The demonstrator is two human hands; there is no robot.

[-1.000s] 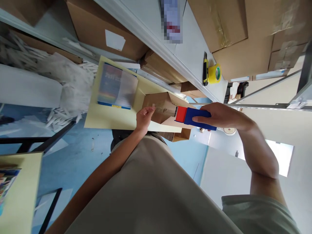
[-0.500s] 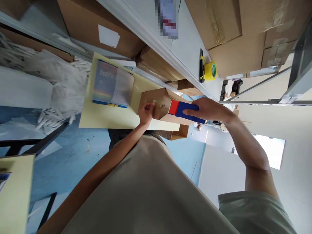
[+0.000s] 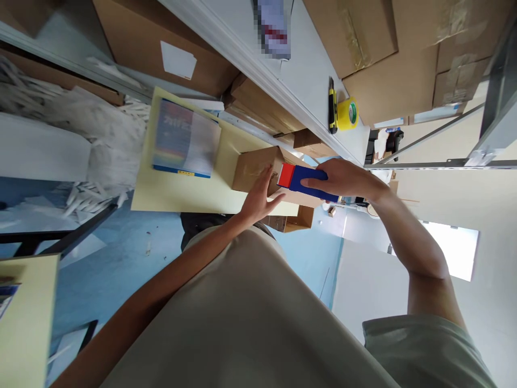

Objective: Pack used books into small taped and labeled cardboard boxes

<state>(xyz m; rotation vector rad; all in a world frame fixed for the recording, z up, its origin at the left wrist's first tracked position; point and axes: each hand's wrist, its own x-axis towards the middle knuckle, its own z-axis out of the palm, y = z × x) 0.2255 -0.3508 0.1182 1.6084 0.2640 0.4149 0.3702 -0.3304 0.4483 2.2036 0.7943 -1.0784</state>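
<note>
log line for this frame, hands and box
left hand: flat on cardboard box | right hand: grips tape dispenser on box | box: on yellow table

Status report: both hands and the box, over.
Right hand grips the tape dispenser on the cardboard box. Left hand flat against the box. Book lies clear beside it.

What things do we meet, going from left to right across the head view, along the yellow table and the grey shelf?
Book → cardboard box → left hand → tape dispenser → right hand; on the shelf, utility knife → yellow tape roll.
</note>
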